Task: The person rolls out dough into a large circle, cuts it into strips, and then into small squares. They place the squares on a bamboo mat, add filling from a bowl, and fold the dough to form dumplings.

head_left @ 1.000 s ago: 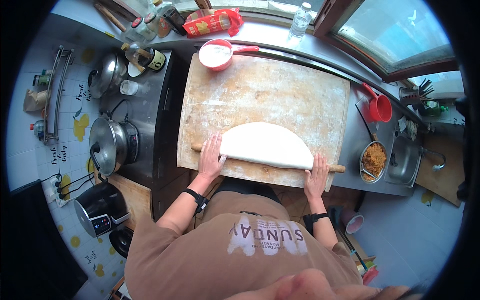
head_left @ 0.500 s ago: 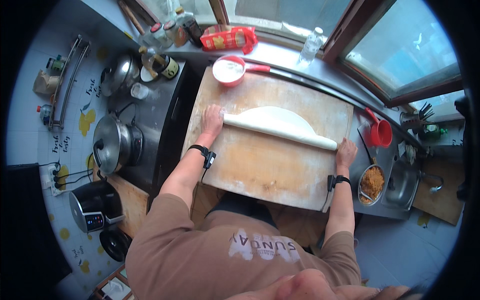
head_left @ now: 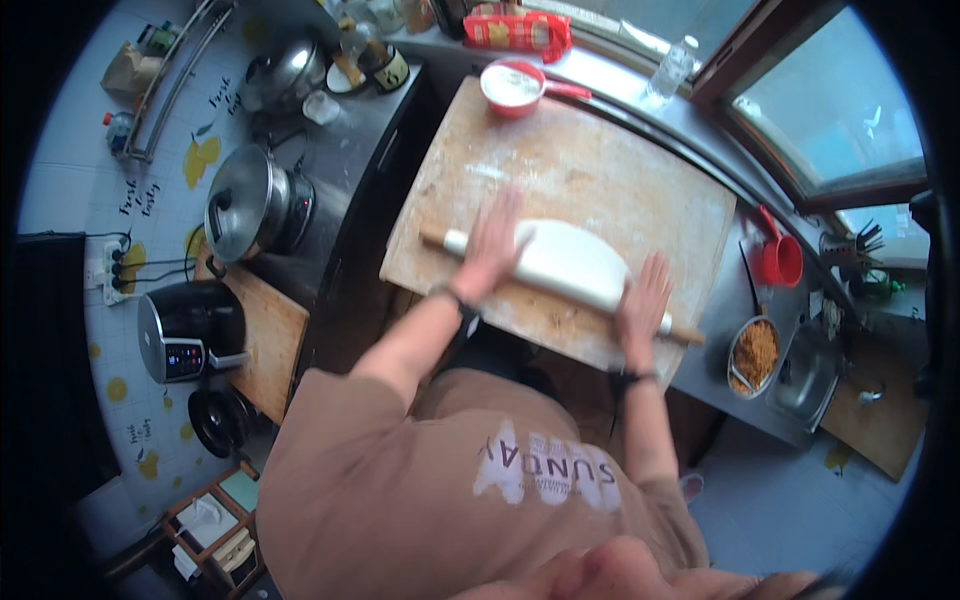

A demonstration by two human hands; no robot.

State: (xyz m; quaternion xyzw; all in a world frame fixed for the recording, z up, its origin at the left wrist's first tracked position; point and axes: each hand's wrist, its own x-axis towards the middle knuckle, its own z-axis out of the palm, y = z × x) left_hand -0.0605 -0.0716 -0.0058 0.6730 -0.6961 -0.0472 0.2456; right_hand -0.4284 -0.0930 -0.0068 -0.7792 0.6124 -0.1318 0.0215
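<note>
A sheet of white dough (head_left: 577,258) is wrapped around a wooden rolling pin (head_left: 686,335), and a rounded flap of it spreads on the far side. The pin lies slantwise near the front edge of a floured wooden board (head_left: 440,190), with its bare ends sticking out. Flat on the dough-covered pin, toward its left end, rests my left hand (head_left: 492,240), open with fingers stretched forward. My right hand (head_left: 645,300) lies likewise open and flat near the other end. Dark bands circle both wrists.
A red bowl of flour (head_left: 512,90) stands at the board's far left corner. To the right are a red dipper (head_left: 780,262), a pan of orange-brown crumbly food (head_left: 754,356) and a sink (head_left: 808,375). At left, a lidded pot (head_left: 243,200) sits on a burner beside a black cooker (head_left: 192,330).
Both hands have let go of the pin's ends and moved inward, palms now flat on the dough roll. Pin and dough have come nearer to my body. The whole view has shifted.
</note>
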